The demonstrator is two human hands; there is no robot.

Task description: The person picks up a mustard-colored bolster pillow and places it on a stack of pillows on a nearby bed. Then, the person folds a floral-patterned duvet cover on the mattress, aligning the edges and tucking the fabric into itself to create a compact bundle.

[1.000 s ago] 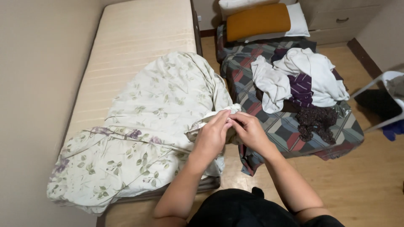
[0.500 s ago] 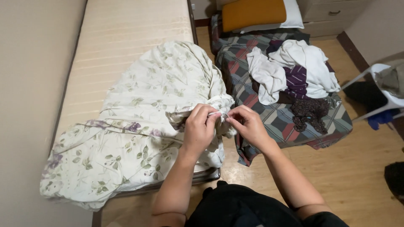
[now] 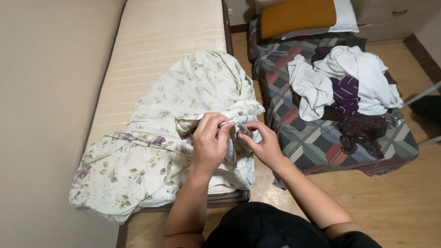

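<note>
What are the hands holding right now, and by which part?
Both hands, left hand and right hand, pinch a bunched edge of the floral duvet cover on the mattress; a thin tie seems caught in the grip.

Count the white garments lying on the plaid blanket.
2. One white garment lies on the left of the pile; a larger white garment lies at its top right, over dark purple clothing. More may be hidden underneath on the plaid blanket.

left hand (image 3: 209, 142) and right hand (image 3: 262, 144) pinch floral duvet (image 3: 156, 151) on mattress (image 3: 170, 41)
</note>
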